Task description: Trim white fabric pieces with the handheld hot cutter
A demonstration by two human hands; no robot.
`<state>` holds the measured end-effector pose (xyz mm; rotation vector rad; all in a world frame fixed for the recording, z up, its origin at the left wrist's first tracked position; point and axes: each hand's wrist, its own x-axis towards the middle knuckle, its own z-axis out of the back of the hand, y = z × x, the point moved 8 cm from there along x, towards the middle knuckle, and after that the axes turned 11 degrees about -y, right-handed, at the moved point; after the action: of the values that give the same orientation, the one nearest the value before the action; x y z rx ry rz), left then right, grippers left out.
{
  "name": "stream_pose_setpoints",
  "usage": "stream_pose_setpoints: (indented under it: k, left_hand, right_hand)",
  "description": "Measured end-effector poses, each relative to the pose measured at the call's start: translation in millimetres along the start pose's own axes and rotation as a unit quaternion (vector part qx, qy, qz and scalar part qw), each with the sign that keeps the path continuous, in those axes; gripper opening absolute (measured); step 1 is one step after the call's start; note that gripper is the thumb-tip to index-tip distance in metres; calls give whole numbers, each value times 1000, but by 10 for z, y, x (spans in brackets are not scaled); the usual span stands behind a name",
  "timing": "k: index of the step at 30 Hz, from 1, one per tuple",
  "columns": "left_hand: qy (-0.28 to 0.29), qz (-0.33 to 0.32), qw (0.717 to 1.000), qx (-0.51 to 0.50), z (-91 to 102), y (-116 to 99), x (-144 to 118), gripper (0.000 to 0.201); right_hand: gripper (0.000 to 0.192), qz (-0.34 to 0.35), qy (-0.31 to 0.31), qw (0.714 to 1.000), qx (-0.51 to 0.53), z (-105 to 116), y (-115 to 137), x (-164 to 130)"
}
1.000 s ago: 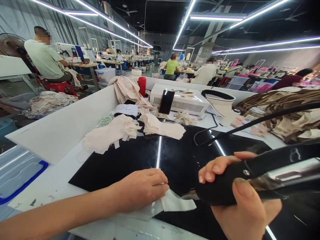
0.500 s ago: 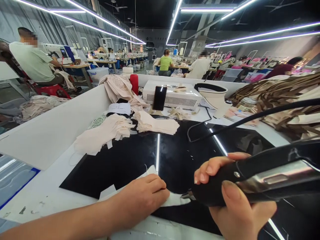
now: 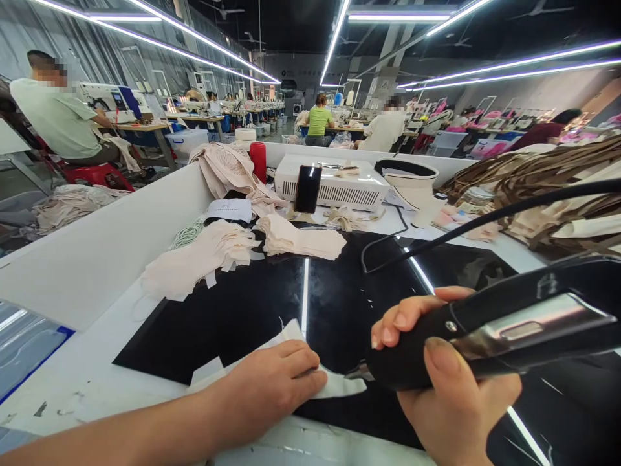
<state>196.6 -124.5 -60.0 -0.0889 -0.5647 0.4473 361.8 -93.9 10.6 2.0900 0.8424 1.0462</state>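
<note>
My right hand is wrapped round a black corded handheld cutter with a silver panel on its body. Its thin metal tip meets the upper edge of a pale fabric piece. Fingers curled together, my left hand presses this fabric against a glossy black board. Part of the cloth is hidden under that hand, and one end sticks out past it towards the tip.
Stacks of cut beige fabric lie at the board's far edge. Behind stand a phone, a white vented box and a red thread cone. The cutter's cable arcs across the right. Several people sit at sewing tables beyond.
The cutter's tip has shifted slightly left along the fabric's edge, with my right hand moving left and up. My left hand stays on the cloth. The view has shifted slightly.
</note>
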Motion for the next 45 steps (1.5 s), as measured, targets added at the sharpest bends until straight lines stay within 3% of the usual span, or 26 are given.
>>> stream_pose_setpoints:
  k: [7,45]
  left_hand:
    - [-8,-13,1000,26,-26,-21,-2,22]
    - [-36,4,999,-11,-21,6,-24,21]
  right_hand:
    - [33,-7,16,1000,9,-107,-75,-33]
    - [28,-38,32,999,10,-254,-244,-77]
